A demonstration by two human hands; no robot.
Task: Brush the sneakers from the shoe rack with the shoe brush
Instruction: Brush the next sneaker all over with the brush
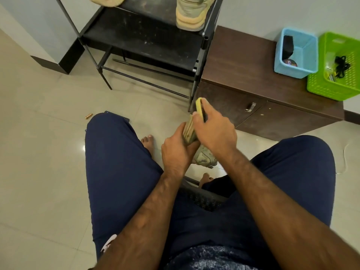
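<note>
Blue basket [308, 61], far right of the fingers, holds a dark block and a round tin. Green basket [319, 84] beside it holds a black cord tangle. Left hand [175, 151] fingers are curled round the sneaker [204, 157], held between the knees. Right hand [214, 129] fingers are clamped on the yellow shoe brush [199, 108], at the sneaker's far end. A second sneaker [192, 14] sits on the shoe rack [148, 39] beyond.

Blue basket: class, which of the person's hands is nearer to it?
Right. The right hand, gripping the brush, is down-left of the blue basket; the left hand, holding the sneaker, lies further left and lower.
</note>
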